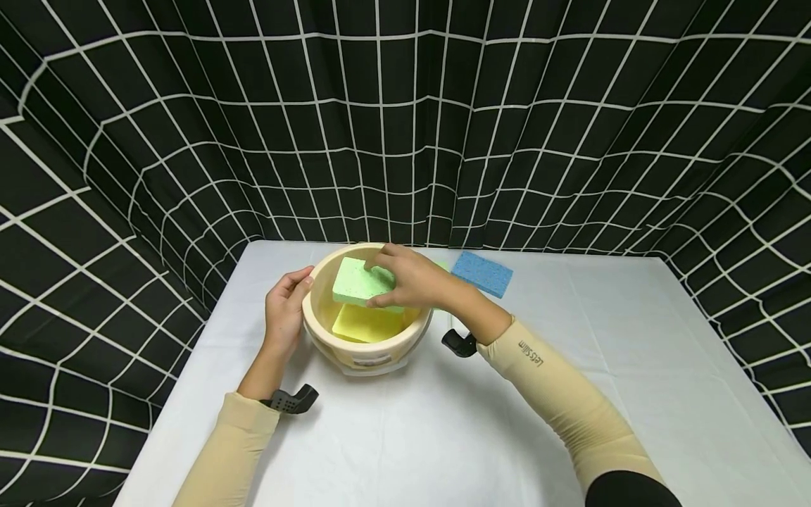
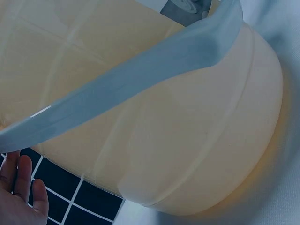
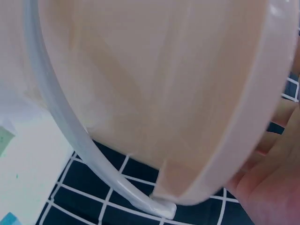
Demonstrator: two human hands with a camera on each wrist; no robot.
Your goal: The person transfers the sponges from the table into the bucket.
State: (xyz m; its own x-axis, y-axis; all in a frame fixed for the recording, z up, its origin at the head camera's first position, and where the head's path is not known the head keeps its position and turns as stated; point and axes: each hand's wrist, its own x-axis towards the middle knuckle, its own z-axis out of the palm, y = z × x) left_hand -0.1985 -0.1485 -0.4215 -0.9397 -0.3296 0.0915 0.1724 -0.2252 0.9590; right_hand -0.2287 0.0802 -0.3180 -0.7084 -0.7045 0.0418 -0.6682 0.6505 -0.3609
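A cream bucket (image 1: 329,339) stands on the table, a yellow sponge (image 1: 364,325) inside it. My left hand (image 1: 285,308) holds the bucket's left side at the rim; several of its fingers (image 2: 22,180) show beside the wall in the left wrist view. At the bucket's mouth, my right hand (image 1: 415,276) grips a light green sponge (image 1: 353,283) between thumb and fingers, above the yellow one. The right wrist view shows part of that hand (image 3: 276,173) beyond the rim, but the sponge is hidden there by the bucket wall.
To the right of the bucket lies a blue sponge (image 1: 483,273). Another pale green piece (image 1: 441,266) is mostly hidden behind my right hand. A greyish handle (image 2: 117,86) hangs against the bucket's outside. Black gridded curtain (image 1: 405,127) rises behind the white table (image 1: 570,338).
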